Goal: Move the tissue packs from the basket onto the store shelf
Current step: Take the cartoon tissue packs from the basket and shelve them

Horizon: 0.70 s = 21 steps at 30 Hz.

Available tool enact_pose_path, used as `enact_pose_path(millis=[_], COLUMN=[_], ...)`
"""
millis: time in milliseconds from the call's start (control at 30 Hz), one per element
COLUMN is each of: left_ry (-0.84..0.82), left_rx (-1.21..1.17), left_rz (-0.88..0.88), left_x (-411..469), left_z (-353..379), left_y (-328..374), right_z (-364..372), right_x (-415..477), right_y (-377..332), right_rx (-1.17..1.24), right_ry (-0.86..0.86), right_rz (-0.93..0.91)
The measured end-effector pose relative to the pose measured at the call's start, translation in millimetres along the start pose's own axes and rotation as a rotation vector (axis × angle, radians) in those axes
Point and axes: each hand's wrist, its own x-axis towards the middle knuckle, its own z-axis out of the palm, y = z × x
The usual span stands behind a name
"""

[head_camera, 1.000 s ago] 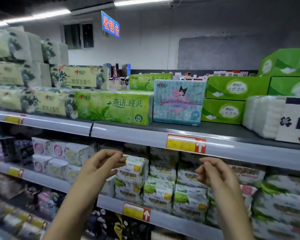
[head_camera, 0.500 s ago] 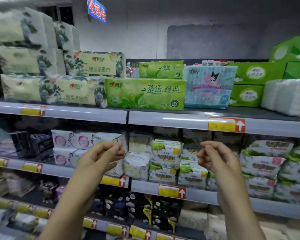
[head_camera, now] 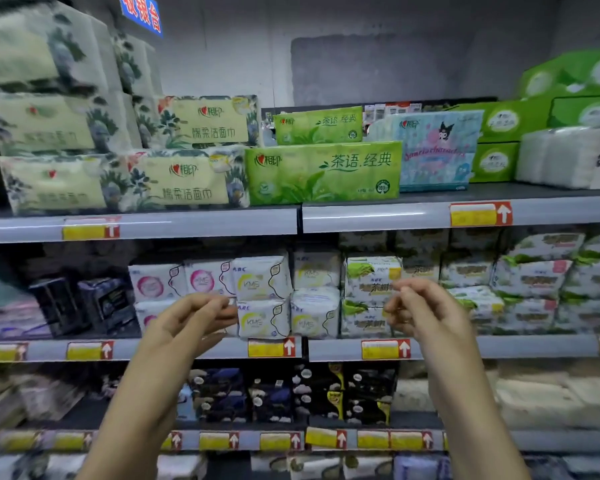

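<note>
A green tissue pack [head_camera: 323,171] lies on the top shelf [head_camera: 378,214], with a smaller green pack [head_camera: 317,124] behind it and a blue cartoon pack [head_camera: 437,150] to its right. Floral tissue packs [head_camera: 184,180] fill the shelf's left side. My left hand [head_camera: 191,318] and my right hand [head_camera: 420,308] hover in front of the second shelf, well below the tissue packs. Both have the fingers curled together and hold nothing. The basket is out of view.
Green boxes [head_camera: 499,121] and white packs [head_camera: 561,155] stand at the top right. The second shelf [head_camera: 499,346] holds white and green pad packets [head_camera: 264,292]. Dark packets [head_camera: 326,393] fill the third shelf. A blue sign [head_camera: 141,15] hangs at the upper left.
The view has tilted downward, so the shelves sit higher in the frame and lower shelves show. Both empty hands have stayed raised and pinched, dropping from the top shelf edge to the second shelf.
</note>
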Motion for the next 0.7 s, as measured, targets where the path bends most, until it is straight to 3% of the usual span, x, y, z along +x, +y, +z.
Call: enact_pose_path(millis=[700], left_ry=[0.071], left_rx=[-0.015], left_rz=[-0.112], left_x=[11.1], left_z=[19.7], left_y=[-38.9], right_z=[-8.4], right_x=[19.8], right_y=[38.6], right_rx=[-0.053], right_ry=[-0.061], right_rz=[0.125])
